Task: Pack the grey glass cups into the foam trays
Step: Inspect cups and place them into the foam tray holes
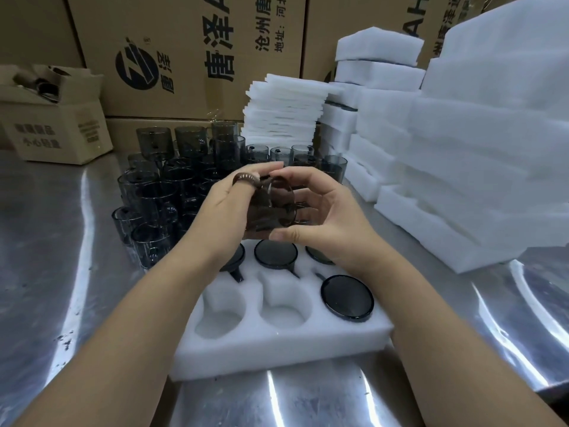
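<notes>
I hold one grey glass cup (pixel 271 208) on its side above the white foam tray (pixel 277 349). My left hand (pixel 228 208) grips the cup from the left, and my right hand (pixel 326 211) curls round it from the right and below. The tray lies on the steel table in front of me. Several of its sockets hold cups, seen as dark round discs, such as the cup at the front right (pixel 347 298). Two front sockets (pixel 220 322) stand empty. A crowd of loose grey cups (pixel 160 192) stands stacked behind and left of the tray.
Stacks of white foam trays (pixel 480 167) rise at the right, and a pile of thin foam sheets (pixel 284 109) stands behind the cups. Large cardboard cartons (pixel 184 57) line the back. A small open carton (pixel 58 118) sits at the far left on the steel table (pixel 46 241).
</notes>
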